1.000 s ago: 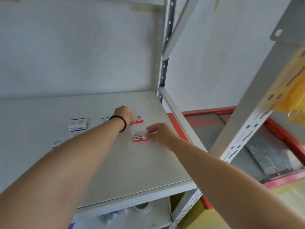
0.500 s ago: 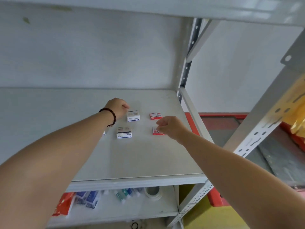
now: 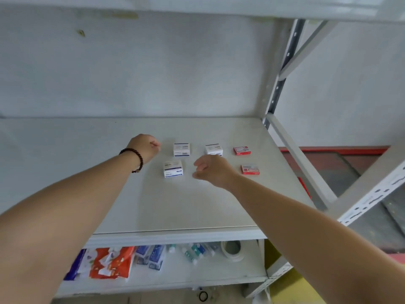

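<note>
My head camera looks forward and down from behind my fingers [image 3: 199, 166], the shelf [image 3: 186, 207] just beneath them.

My right grip [image 3: 211, 170] has let go of the near red box [image 3: 250, 169] and slid left; it now hovers just right of the near white box [image 3: 173, 168]. My left grip [image 3: 144, 148] has drawn left, away from the far-left white box [image 3: 181, 149]. The far row now holds a second white box [image 3: 214, 149].
</note>
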